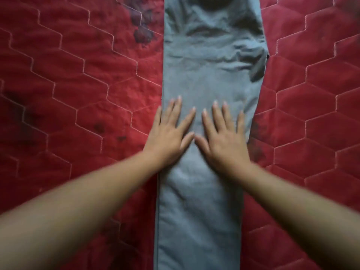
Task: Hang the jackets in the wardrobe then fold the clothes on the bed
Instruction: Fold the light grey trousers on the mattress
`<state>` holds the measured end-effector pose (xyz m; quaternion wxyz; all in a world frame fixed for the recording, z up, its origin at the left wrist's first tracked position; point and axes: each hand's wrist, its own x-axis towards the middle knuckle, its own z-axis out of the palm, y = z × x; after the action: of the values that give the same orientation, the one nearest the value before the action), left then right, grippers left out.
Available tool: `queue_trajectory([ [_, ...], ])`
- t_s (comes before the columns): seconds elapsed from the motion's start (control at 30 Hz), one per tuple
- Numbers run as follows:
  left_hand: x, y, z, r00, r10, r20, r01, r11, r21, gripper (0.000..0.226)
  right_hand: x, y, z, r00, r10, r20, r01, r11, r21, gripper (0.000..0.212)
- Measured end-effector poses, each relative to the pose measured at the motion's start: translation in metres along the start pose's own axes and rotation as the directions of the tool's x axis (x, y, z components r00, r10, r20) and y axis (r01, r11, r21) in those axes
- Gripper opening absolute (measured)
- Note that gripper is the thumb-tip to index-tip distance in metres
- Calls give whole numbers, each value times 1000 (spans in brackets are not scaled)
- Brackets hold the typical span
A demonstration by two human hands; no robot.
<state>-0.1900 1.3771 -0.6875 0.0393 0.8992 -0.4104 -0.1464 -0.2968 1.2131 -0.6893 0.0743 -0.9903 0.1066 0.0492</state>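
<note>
A pair of grey-blue trousers (pixel 210 61) lies lengthwise down the middle of the red quilted bed (pixel 78 84), folded leg on leg into one long strip. A dark pocket flap shows at its right edge. My left hand (pixel 169 133) rests flat on the strip's left side with its fingers spread. My right hand (pixel 222 135) presses flat beside it, fingers spread too, the thumbs almost touching. Neither hand grips the cloth. Both forearms reach in from the lower corners.
The red bed cover has a stitched hexagon pattern and dark stains near the top (pixel 142 26) and at the left (pixel 99 127). Bare cover stretches on both sides of the trousers.
</note>
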Motion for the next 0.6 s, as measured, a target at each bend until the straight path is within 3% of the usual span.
queue_trajectory([
  [0.1, -110, 19, 36, 998, 46, -37, -47, 999, -21, 65, -120, -35, 24, 999, -32, 30, 32, 999, 8, 73],
  [0.2, -198, 35, 58, 995, 90, 40, -91, 996, 0, 66, -198, -56, 34, 993, -28, 113, 29, 1000, -8, 74],
  [0.4, -256, 52, 48, 980, 97, 172, -94, 995, -27, 70, -236, -77, 15, 975, 17, 222, -26, 999, 39, 75],
  [0.5, -252, 54, 34, 984, 21, 178, 8, 987, -163, 81, -228, -79, -3, 966, 165, 197, -212, 947, 243, 77],
  [0.6, -260, 59, 25, 972, -180, 150, 225, 893, -389, 83, -233, -79, -21, 889, 434, 144, -444, 745, 498, 77],
])
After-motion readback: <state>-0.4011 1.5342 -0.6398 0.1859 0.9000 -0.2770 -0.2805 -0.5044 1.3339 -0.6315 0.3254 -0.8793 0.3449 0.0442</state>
